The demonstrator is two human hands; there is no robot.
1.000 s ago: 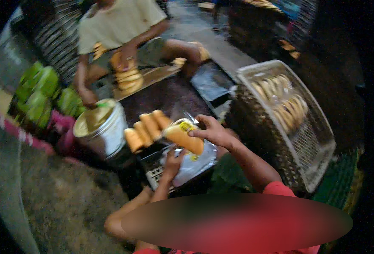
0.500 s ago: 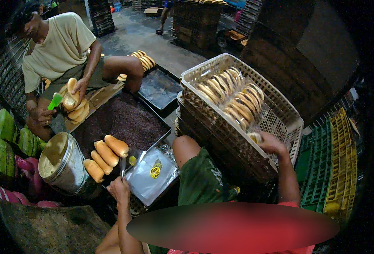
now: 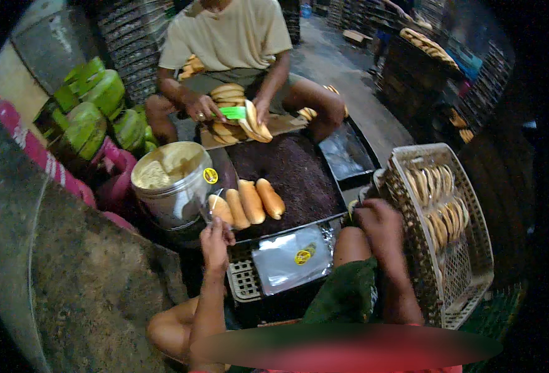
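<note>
My left hand [image 3: 215, 242] is closed on the edge of a clear plastic bag, whose round yellow label [image 3: 210, 176] shows in front of the white bucket. Just beyond it, several bread rolls [image 3: 249, 202] lie in a row at the near edge of a tray of dark crumbly filling [image 3: 293, 171]. My right hand [image 3: 380, 224] is above my right knee, near the crate, its fingers smeared by motion. A stack of flat clear bags [image 3: 281, 267] lies between my hands. Across the tray, a co-worker's hands [image 3: 203, 107] hold a green spatula [image 3: 232, 112] and a split bread roll [image 3: 256, 124].
To the right, a white plastic crate [image 3: 483, 248] holds rows of bagged rolls [image 3: 445, 224]. A white bucket [image 3: 172, 189] of pale cream stands left of the rolls. Green gas cylinders [image 3: 88, 133] and pink ones [image 3: 116, 180] crowd the left side.
The view has swung left. My right hand has left the bagged rolls in the crate and come back toward my knee. My left hand has lifted a bag. The co-worker's spatula is now at a roll.
</note>
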